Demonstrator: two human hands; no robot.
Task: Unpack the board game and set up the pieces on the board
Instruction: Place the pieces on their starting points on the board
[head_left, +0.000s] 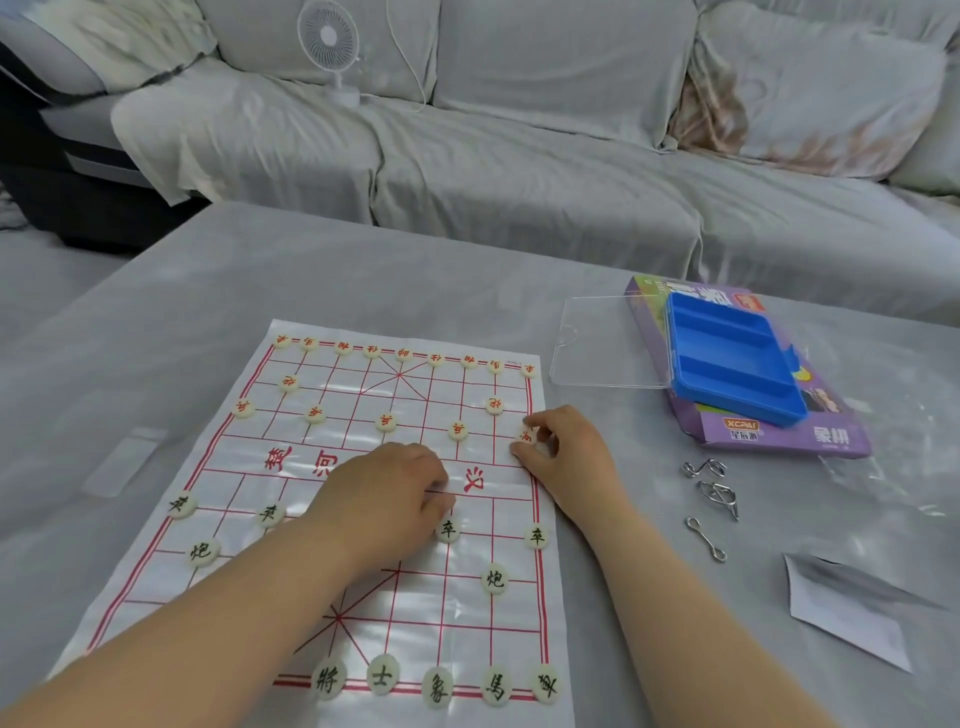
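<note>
Nearest, behind both wrists, five black pieces line the board's closest edge. More black pieces sit between that row and the fingers, one of them just below the left fingertips. The left hand lies knuckles-up on the middle of the board with its fingers curled downward. Whatever is under them is hidden, so I cannot tell whether they hold anything. The right hand is at the board's right edge, its thumb and forefinger closed on a red piece that sits on the outermost line. The other fingers are bent loosely behind it. Beyond both sets of fingertips the red pieces stand in their rows up to the far edge. Right of the right hand, on the table, lie three wire puzzles, with a paper slip nearer the person than those. Farther right of the fingers and past them, a blue tray rests on a purple box, with a clear lid touching the tray's left side. Farthest off, a white fan stands on a covered sofa.
</note>
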